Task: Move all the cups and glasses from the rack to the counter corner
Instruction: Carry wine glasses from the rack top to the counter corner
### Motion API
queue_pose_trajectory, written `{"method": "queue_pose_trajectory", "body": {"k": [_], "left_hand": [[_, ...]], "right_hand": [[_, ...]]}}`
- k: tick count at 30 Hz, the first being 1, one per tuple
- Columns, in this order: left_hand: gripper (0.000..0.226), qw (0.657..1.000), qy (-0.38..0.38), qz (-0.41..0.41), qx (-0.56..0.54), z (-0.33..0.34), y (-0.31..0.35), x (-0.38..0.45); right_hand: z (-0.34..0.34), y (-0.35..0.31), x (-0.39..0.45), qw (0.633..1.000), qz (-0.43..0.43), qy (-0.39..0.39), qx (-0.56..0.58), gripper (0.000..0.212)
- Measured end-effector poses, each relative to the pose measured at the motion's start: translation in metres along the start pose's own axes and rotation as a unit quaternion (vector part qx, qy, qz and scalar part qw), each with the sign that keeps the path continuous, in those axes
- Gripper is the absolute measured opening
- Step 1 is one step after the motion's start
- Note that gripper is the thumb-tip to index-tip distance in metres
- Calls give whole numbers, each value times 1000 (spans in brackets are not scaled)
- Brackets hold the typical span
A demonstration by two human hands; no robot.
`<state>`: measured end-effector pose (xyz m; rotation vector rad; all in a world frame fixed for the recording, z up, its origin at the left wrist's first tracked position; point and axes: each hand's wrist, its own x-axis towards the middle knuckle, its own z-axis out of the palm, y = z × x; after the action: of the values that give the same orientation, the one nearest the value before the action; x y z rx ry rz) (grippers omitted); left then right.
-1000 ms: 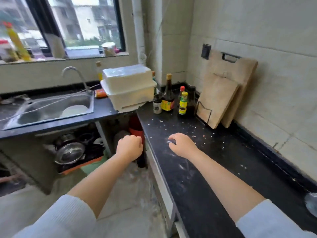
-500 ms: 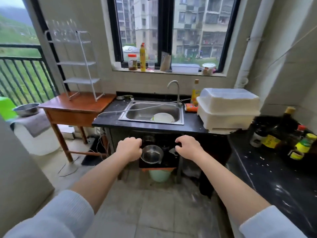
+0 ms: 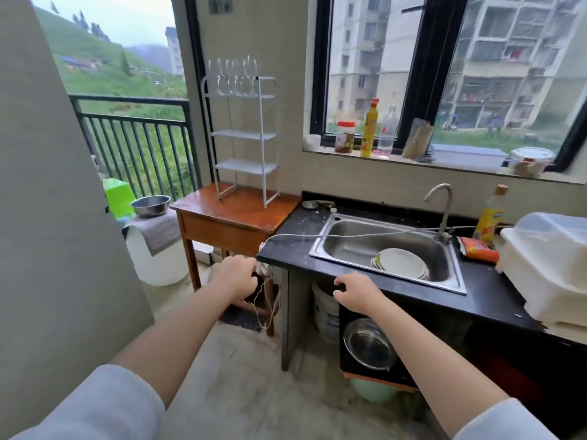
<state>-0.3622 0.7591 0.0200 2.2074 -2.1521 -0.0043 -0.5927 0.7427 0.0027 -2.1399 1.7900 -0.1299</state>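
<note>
A white wire rack [image 3: 241, 138] stands on a small wooden table [image 3: 235, 214] at the far left of the kitchen. Several clear glasses [image 3: 233, 76] stand in a row on its top shelf; the lower shelves look bare. My left hand [image 3: 235, 276] hangs in front of the table with fingers curled and nothing in it. My right hand [image 3: 357, 292] hovers at the front edge of the black counter [image 3: 286, 249], fingers loosely bent, holding nothing. Both hands are well below and in front of the glasses.
A steel sink [image 3: 381, 246] with stacked plates [image 3: 401, 263] and a tap [image 3: 440, 201] sits in the counter. A white lidded box [image 3: 549, 262] stands at the right. Bottles line the windowsill [image 3: 370, 128]. A grey wall [image 3: 47, 217] is close on my left; a cord [image 3: 317, 238] crosses the sink.
My view has swung left from the black counter corner to the sink and rack, and I am closer to the rack. Both hands stay held out in front, holding nothing.
</note>
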Motion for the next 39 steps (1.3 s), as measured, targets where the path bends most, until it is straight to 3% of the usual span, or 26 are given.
{"method": "queue_pose_trajectory", "body": {"k": [10, 18, 23, 30, 35, 39], "left_hand": [[26, 996, 31, -81, 8, -50, -123, 181], [29, 991, 50, -126, -18, -59, -212, 297], [30, 994, 49, -96, -21, -69, -272, 376], [27, 993, 104, -31, -49, -126, -339, 508], [30, 977, 144, 23, -152, -157, -354, 591], [34, 946, 162, 56, -273, -173, -348, 656]], "right_hand": [[-51, -113, 239, 995, -96, 33, -12, 41], [-81, -203, 377, 983, -172, 62, -29, 41], [-107, -242, 456, 982, -162, 98, -23, 41], [-174, -326, 561, 967, -137, 212, 44, 41], [-210, -350, 623, 951, -110, 278, 79, 41], [-235, -360, 672, 934, -60, 331, 121, 44]]}}
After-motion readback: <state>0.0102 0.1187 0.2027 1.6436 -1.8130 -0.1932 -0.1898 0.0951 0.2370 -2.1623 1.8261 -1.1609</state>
